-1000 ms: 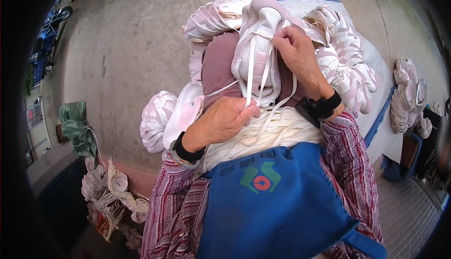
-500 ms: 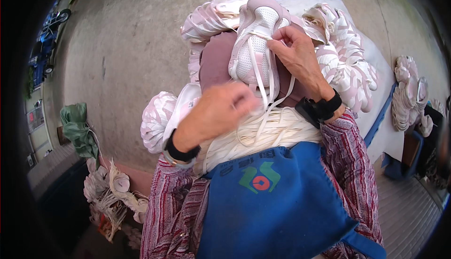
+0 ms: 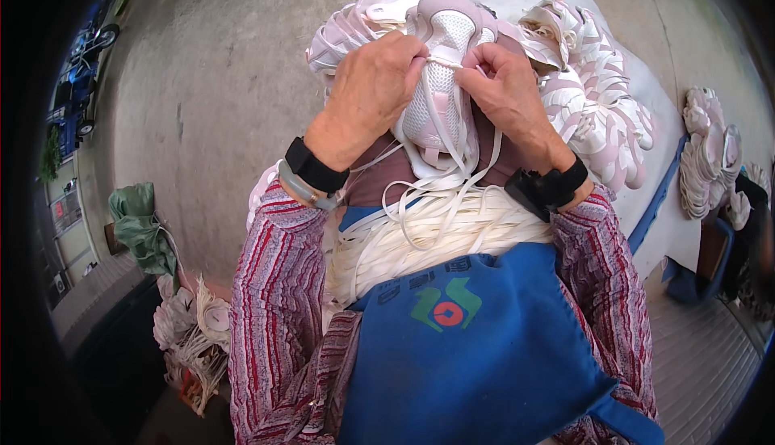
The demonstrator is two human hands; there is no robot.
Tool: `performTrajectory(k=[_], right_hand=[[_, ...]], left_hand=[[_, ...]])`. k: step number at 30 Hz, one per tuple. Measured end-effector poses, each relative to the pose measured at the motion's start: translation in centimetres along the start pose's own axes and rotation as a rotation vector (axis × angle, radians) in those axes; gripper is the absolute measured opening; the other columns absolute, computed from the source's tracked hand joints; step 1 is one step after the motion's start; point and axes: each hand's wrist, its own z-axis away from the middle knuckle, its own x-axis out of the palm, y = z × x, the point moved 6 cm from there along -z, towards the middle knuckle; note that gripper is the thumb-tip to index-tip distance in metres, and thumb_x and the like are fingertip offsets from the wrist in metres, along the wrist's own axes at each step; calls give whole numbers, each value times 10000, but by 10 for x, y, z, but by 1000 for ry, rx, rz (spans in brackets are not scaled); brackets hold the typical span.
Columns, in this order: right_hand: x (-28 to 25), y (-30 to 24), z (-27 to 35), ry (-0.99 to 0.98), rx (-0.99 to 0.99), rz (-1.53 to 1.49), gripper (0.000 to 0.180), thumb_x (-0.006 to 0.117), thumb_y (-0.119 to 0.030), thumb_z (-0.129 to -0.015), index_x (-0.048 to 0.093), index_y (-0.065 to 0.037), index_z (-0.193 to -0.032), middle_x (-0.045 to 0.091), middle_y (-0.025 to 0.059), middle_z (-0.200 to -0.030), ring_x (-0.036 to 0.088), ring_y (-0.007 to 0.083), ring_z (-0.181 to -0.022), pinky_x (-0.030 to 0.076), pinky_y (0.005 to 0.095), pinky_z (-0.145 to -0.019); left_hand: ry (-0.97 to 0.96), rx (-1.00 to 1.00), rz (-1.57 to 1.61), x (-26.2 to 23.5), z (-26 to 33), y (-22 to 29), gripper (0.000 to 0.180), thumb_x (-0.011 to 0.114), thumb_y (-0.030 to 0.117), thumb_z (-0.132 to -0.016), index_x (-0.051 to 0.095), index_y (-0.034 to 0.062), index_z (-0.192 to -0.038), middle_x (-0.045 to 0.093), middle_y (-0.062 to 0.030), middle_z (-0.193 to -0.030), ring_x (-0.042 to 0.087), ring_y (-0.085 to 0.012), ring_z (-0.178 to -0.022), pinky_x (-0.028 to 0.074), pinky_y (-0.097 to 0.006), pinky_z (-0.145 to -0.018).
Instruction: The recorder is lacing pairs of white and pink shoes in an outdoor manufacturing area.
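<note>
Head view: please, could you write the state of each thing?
Upper: partly laced
Lace: threaded, a strand across the upper
Left hand: pinching the lace
Right hand: pinching the lace
Lace pile: loose, heaped
Apron: worn, creased
Uppers at right: bunched together
Green bundle: crumpled
Left wristband: fastened

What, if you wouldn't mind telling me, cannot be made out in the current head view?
All in the head view:
- Left hand: its curled fingertips are hidden behind its own knuckles, so its exact grip is unclear.
- Shoe upper: its underside faces away from the camera.
- Left stack of uppers: mostly hidden behind the left arm and sleeve.
- Blue vehicle: small, partly lost in the dark fisheye rim.
</note>
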Motion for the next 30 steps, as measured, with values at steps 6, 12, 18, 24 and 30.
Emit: performTrajectory(k=[6, 12, 18, 24, 30], right_hand=[[11, 12, 9, -356, 463, -738, 80, 613, -129, -857, 571, -90, -801, 418, -95, -565, 316, -4, -443, 184, 179, -374], [2, 21, 5, -302, 486, -769, 104, 627, -149, -861, 592, -53, -879, 451, -87, -614, 314, -6, -444, 187, 180, -379], [-10, 6, 14, -96, 228, -328, 203, 678, -143, -829, 640, 2, -966, 578, -25, -726, 504, 28, -631, 400, 174, -542], [0, 8, 11, -71, 91, -243, 156, 687, -127, -822, 650, -3, -910, 609, -20, -775, 529, 43, -692, 446, 186, -628], [-3, 8, 11, -32, 13, -134, 170, 654, -156, -848, 647, 4, -906, 608, -11, -753, 524, 52, -678, 439, 202, -623]], left_hand=[[-271, -357, 398, 13, -4, -27, 122, 568, 133, -918, 584, 25, -972, 549, -16, -707, 548, -107, -606, 447, -242, -533], [-392, -643, 1165, 21, 3, -36, 213, 542, 182, -946, 564, 2, -1058, 509, 40, -736, 449, -23, -582, 393, -178, -468], [-286, -592, 677, 14, 17, -32, 298, 649, 175, -880, 587, -4, -1110, 584, 10, -753, 522, -32, -587, 426, -175, -447], [-71, -376, 501, 20, 13, -31, 188, 641, 158, -893, 633, 18, -1019, 568, 40, -686, 484, -4, -523, 393, -166, -414], [-133, -514, 844, 24, 8, -34, 165, 600, 196, -927, 612, 43, -990, 534, 50, -712, 431, 0, -517, 350, -157, -434]])
